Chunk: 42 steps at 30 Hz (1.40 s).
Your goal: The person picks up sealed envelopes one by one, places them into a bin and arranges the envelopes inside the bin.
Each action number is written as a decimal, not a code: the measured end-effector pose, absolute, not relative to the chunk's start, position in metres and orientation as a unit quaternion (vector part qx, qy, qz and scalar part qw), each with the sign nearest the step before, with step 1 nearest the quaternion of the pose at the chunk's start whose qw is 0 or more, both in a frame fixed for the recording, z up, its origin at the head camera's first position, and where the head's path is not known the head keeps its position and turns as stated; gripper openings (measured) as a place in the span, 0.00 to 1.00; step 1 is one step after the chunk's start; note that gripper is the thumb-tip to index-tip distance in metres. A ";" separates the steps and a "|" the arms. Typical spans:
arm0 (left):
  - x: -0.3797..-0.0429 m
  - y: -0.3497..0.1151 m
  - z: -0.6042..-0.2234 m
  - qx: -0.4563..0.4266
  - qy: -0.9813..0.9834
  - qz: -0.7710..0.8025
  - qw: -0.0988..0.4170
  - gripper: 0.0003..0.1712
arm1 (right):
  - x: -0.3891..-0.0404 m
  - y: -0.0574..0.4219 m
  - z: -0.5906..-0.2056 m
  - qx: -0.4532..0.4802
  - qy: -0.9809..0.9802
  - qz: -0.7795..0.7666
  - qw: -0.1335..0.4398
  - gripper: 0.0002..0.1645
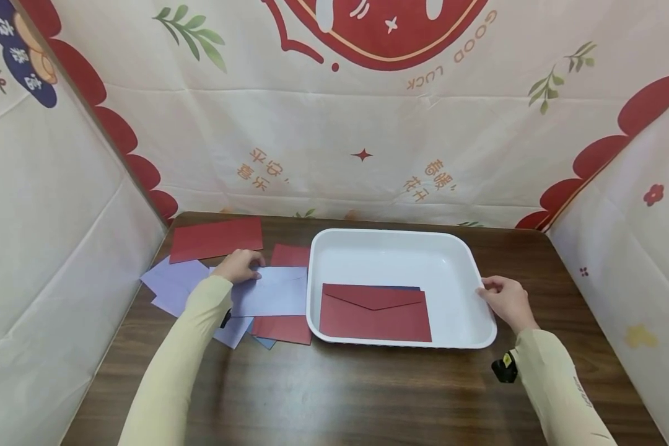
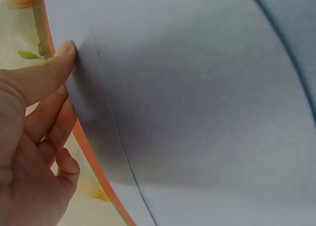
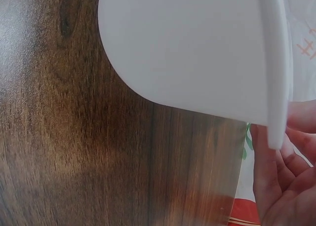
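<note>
My left hand (image 1: 238, 266) pinches the long edge of a pale lavender envelope (image 1: 275, 294), thumb on its face in the left wrist view, where the envelope (image 2: 197, 107) fills most of the picture. It lies over red and blue envelopes at the left of a white plastic tray (image 1: 390, 248). At the tray's right end, my right hand (image 1: 507, 300) grips the rim between thumb and fingers; the right wrist view shows this rim (image 3: 276, 67) close up. Inside the tray, a red envelope (image 1: 375, 319) lies flap side up, with a blue edge (image 1: 407, 287) peeking out behind it.
More lavender envelopes (image 1: 173, 279) spread at the left side of the brown wooden table (image 1: 334, 396). A red envelope (image 1: 217, 240) lies behind them, near the table's back left corner. Printed cloth walls (image 1: 340, 124) stand behind the table and at both sides.
</note>
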<state>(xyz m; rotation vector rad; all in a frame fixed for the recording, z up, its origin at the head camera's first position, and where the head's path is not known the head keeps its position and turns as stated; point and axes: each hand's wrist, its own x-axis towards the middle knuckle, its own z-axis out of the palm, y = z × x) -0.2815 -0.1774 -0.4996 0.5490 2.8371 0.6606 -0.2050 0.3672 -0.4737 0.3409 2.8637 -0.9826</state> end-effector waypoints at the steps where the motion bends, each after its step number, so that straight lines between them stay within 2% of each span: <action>1: -0.282 -0.178 -0.499 0.185 0.953 0.225 0.087 0.10 | -0.205 0.367 -0.474 0.112 0.939 -0.322 0.048 0.24; 10: -0.282 -0.179 -0.494 0.189 0.944 0.256 0.094 0.06 | -0.206 0.369 -0.475 0.118 0.938 -0.320 0.052 0.24; 27: -0.285 -0.188 -0.472 0.197 0.933 0.270 0.133 0.06 | -0.206 0.370 -0.476 0.118 0.940 -0.317 0.048 0.24; 42: -0.289 -0.189 -0.444 0.217 0.930 0.265 0.132 0.07 | -0.206 0.370 -0.475 0.116 0.941 -0.316 0.047 0.24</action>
